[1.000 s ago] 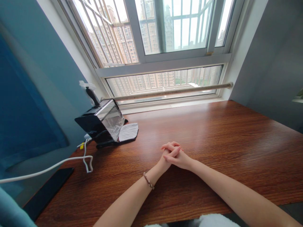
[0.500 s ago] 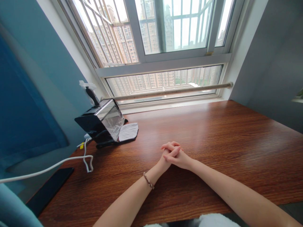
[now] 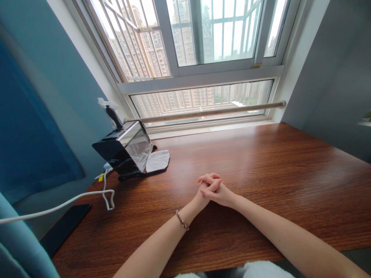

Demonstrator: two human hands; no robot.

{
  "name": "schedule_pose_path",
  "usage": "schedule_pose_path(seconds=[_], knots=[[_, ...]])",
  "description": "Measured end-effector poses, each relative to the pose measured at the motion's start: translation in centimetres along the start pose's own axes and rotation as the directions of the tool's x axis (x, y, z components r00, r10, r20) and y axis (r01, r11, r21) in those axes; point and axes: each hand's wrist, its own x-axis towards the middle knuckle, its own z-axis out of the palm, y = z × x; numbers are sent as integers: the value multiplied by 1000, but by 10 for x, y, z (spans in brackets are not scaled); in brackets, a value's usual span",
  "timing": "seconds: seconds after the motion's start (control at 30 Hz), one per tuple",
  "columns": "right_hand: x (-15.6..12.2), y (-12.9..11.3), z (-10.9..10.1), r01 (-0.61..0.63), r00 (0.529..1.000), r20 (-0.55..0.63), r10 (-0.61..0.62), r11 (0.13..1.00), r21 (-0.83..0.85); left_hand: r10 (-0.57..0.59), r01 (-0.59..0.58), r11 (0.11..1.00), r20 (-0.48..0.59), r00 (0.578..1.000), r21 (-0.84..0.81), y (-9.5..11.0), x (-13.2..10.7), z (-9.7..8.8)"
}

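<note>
The left hand (image 3: 203,197) and the right hand (image 3: 218,193) are clasped together on the wooden desk (image 3: 275,173), fingers (image 3: 210,178) interlaced so that each hand is closed around the other and nothing else is held between them. Both forearms are laid flat on the desk top, converging from the near edge toward the clasp, and a beaded bracelet (image 3: 182,220) is worn on the left wrist. The clasped hands are set near the middle of the desk, well apart from everything else on it. Toward the far left corner a black device with a slanted clear panel (image 3: 127,148) is stood on the desk, close to the blue wall (image 3: 43,116); a white folded cloth (image 3: 158,160) is laid just beside it on the right, touching its base or nearly so — which cannot be told. A small black-handled item topped with something white (image 3: 111,112) is seen behind the device, its nature unclear. A white cable (image 3: 87,195) is run from the device's side across the left edge of the desk and out of view, with a small loop at one point, and a dark phone (image 3: 65,227) is laid flat near the left front corner. Beyond the desk a large barred window (image 3: 203,38) is seen, with a pale rod (image 3: 208,112) fixed along its lower frame — high-rise buildings are visible through the glass.
</note>
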Motion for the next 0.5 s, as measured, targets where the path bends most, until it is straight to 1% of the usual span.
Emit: schedule_pose_path(seconds=[0.1, 0.23, 0.37, 0.5], knots=[[0, 0, 0, -1, 1000, -4, 1, 1000, 3, 24, -24, 999, -16, 1000, -23, -3, 0, 1], [0, 0, 0, -9, 1000, -8, 9, 1000, 5, 57, -58, 991, -13, 998, -123, -9, -1, 3], [0, -1, 0, -11, 1000, 2, 11, 1000, 9, 53, -44, 977, 35, 998, -210, -18, 1, 5], [0, 0, 1, -5, 1000, -7, 5, 1000, 4, 73, -30, 945, 120, 990, -327, -32, 5, 9]])
